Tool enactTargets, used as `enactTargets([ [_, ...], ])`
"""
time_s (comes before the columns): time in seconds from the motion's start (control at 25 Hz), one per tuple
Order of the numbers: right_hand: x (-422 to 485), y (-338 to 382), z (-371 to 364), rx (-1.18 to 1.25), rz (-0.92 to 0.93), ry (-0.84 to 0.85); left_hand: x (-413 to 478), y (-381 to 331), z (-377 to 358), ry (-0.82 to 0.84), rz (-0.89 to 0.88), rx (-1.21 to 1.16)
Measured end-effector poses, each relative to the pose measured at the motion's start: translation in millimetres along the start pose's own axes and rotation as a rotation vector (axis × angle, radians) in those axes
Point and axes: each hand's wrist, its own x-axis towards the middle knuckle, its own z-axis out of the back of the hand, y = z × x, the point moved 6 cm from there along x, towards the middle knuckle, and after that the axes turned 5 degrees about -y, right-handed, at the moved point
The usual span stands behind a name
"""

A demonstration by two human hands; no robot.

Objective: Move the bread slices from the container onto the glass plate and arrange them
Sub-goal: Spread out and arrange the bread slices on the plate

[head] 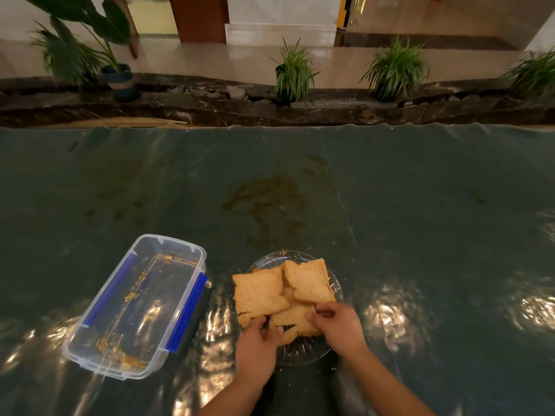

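A near slice (295, 321) is pinched by the left hand (258, 345) and right hand (338, 324), both closed on its edges. All bread lies on the plate (303, 352); the container (135, 307), left, holds only crumbs. Arranging is judged under way; squaring the overlapping slices comes next.

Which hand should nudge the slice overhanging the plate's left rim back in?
Left, probably. The left hand already pinches the near edge of the overhanging slice. The right hand is busy on the lower slice at the glass plate's right side.
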Motion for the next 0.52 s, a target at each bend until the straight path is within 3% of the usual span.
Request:
enactTargets([
  [0.24, -1, -17, 3, 0.112, -0.083, 0.099, 2, 3, -6, 0.053, 0.116, -0.104],
  [0.52, -3, -6, -15, 0.305, -0.188, 0.031, -2, -8, -15, -0.006, 0.193, -0.298],
])
